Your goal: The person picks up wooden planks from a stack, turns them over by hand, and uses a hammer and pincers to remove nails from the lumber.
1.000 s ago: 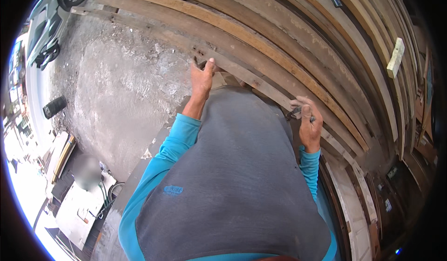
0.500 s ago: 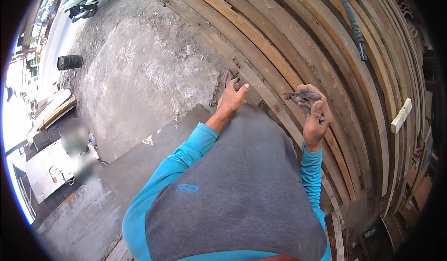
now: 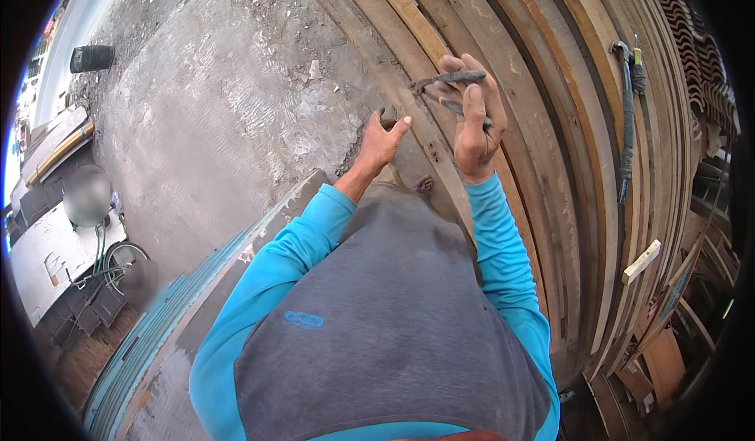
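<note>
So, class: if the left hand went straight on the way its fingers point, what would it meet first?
The left hand already seems to rest on a dark wooden plank; straight on lie more stacked planks, though depth is unclear.

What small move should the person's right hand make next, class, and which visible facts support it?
Probably lower the right hand toward the board beside the left hand. The right hand is raised clear of the wood, its grip closed on dark metal pieces, while the left hand rests on the board near a dark fitting.
</note>
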Action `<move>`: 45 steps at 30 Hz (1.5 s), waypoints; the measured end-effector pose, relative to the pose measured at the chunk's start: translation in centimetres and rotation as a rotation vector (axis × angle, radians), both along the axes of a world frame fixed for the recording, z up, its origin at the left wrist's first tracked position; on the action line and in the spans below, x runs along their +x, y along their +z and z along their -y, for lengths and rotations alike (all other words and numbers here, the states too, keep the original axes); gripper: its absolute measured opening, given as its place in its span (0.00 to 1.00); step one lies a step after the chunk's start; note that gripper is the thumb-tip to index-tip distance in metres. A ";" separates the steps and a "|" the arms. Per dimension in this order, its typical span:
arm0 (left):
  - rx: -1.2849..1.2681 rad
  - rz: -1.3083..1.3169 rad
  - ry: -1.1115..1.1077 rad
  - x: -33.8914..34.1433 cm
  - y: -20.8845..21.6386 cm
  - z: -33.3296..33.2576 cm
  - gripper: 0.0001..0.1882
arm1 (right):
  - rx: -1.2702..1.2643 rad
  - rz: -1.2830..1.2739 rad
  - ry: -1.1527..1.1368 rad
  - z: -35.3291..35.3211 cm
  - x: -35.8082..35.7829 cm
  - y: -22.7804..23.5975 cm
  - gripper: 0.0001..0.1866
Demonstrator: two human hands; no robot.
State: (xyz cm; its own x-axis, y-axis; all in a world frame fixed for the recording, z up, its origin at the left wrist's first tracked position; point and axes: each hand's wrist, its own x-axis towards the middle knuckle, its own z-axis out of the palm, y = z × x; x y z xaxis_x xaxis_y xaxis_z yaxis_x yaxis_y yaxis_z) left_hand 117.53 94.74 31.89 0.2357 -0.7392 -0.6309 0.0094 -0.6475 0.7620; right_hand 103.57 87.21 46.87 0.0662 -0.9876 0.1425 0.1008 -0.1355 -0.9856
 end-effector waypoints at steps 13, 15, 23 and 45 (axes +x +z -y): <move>-0.118 0.071 -0.202 2.5 1.4 3.8 0.51 | -0.021 -0.061 0.175 6.3 7.4 -1.2 0.24; -0.167 0.002 -0.162 2.5 1.2 3.7 0.51 | -0.009 -0.061 0.202 6.6 7.6 -1.0 0.24; -0.090 -0.021 -0.158 2.6 0.3 3.6 0.50 | -0.084 -0.221 0.251 6.6 8.5 -0.8 0.23; -0.179 -0.027 0.229 -1.2 -2.0 6.0 0.45 | -0.216 -0.286 0.274 10.5 14.9 -4.3 0.18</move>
